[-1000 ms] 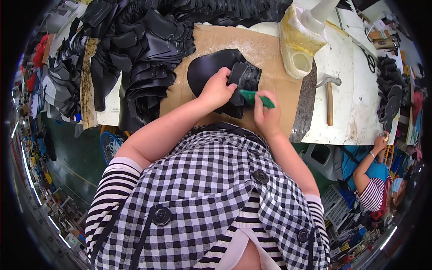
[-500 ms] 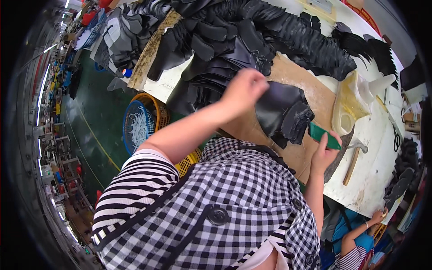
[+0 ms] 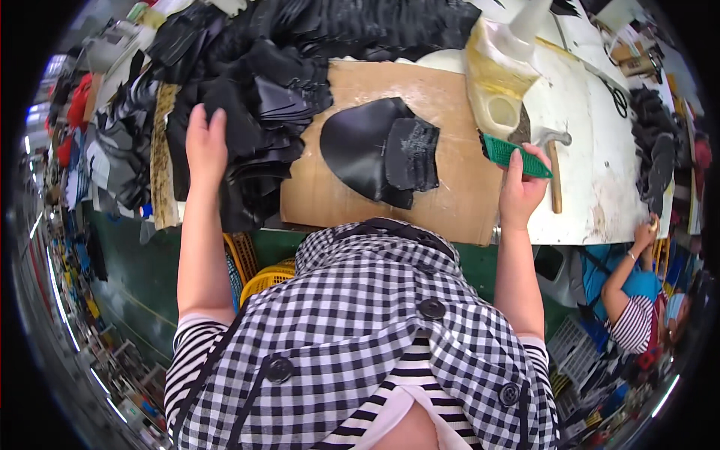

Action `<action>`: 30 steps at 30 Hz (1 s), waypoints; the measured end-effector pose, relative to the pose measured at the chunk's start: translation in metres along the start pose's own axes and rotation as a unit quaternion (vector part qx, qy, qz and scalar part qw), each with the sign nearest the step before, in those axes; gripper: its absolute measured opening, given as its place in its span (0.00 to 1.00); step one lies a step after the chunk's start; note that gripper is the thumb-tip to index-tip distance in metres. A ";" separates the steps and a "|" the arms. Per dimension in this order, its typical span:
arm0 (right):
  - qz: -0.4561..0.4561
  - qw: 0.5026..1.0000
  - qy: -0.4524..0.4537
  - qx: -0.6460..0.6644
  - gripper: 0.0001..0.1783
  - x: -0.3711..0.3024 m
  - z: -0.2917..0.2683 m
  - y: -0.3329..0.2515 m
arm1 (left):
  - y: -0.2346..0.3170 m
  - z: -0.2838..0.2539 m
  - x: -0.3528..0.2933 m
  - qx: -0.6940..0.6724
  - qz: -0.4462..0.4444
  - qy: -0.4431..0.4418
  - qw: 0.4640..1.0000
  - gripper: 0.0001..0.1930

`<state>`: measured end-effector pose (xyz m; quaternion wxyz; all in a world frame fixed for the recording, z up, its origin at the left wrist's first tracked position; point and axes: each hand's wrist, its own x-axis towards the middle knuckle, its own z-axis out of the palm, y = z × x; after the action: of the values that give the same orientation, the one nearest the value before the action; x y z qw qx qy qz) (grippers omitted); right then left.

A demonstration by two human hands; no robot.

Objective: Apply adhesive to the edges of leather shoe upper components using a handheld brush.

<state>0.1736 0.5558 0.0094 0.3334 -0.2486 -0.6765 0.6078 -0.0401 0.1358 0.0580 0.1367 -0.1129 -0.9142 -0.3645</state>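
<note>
My left hand [image 3: 205, 150] is at the left edge of a stack of black leather-like pieces [image 3: 251, 154], its fingers stretched out and apart from the thumb, holding nothing. In my right hand [image 3: 523, 191] is a green-handled brush [image 3: 517, 155] with dark bristles at its left end. A black shoe-upper piece [image 3: 356, 150] lies flat on a sheet of brown cardboard [image 3: 457, 202] between my hands. On its right part rests a smaller black piece [image 3: 412, 154] with a rough, shiny surface, perhaps several layered together.
A yellowed plastic container [image 3: 499, 75] with a round opening stands beyond the brush. Right of it lie a hammer [image 3: 556, 176] and black scissors [image 3: 619, 99]. More black pieces [image 3: 360, 26] line the far side. A co-worker [image 3: 637, 307] sits at right; yellow baskets [image 3: 266, 281] stand below the left table edge.
My left hand has moved left from beside the black piece to the stack, opening out. My right hand still holds the brush. The view has turned and shifted.
</note>
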 end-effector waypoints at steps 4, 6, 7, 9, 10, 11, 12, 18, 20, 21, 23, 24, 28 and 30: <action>-0.008 0.964 -0.060 -0.259 0.10 0.017 -0.009 0.003 | 0.119 0.031 -0.032 -0.021 0.009 -0.270 0.963 0.12; 0.033 0.993 -0.039 -0.109 0.11 0.022 0.002 -0.001 | 0.128 0.065 -0.044 -0.023 0.057 -0.310 0.949 0.10; 0.004 0.996 -0.009 -0.085 0.11 0.026 0.001 -0.003 | 0.134 0.073 -0.047 -0.023 0.034 -0.330 0.943 0.09; -0.036 0.998 0.044 -0.037 0.11 0.036 0.002 -0.015 | 0.133 0.072 -0.051 0.001 0.052 -0.309 0.950 0.08; -0.035 0.997 0.051 -0.040 0.11 0.041 -0.005 -0.011 | 0.128 0.063 -0.047 0.005 0.059 -0.291 0.955 0.10; -0.063 0.991 0.052 -0.105 0.11 0.050 -0.015 -0.005 | 0.130 0.046 -0.041 0.049 0.075 -0.259 0.962 0.12; -0.091 0.980 0.051 -0.170 0.11 0.057 -0.020 0.000 | 0.130 0.030 -0.034 0.074 0.055 -0.238 0.967 0.12; -0.030 0.961 -0.039 -0.273 0.12 0.070 -0.001 0.007 | 0.166 -0.007 -0.021 0.105 0.041 -0.234 0.966 0.11; -0.077 0.972 0.044 -0.217 0.11 0.070 0.003 0.008 | 0.162 0.035 -0.039 0.025 0.059 -0.271 0.960 0.11; -0.015 0.995 0.050 -0.081 0.12 0.062 0.010 -0.008 | 0.157 0.061 -0.050 -0.008 0.052 -0.301 0.952 0.11; -0.019 0.996 0.056 -0.067 0.12 0.054 0.006 -0.003 | 0.147 0.120 -0.072 -0.081 -0.015 -0.334 0.939 0.12; -0.022 0.996 0.067 -0.053 0.13 0.050 0.005 -0.001 | 0.138 0.146 -0.082 -0.078 -0.017 -0.326 0.942 0.13; 0.049 0.999 0.010 0.013 0.12 0.010 0.008 0.001 | 0.121 0.179 -0.094 -0.127 -0.114 -0.327 0.929 0.14; 0.080 0.995 -0.055 0.039 0.12 -0.015 0.022 0.004 | 0.127 0.171 -0.091 -0.107 -0.097 -0.363 0.920 0.16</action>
<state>0.1666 0.5313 0.0025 0.2555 -0.2551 -0.6476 0.6710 0.0554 0.3352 -0.0104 -0.2538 -0.1627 -0.8628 -0.4058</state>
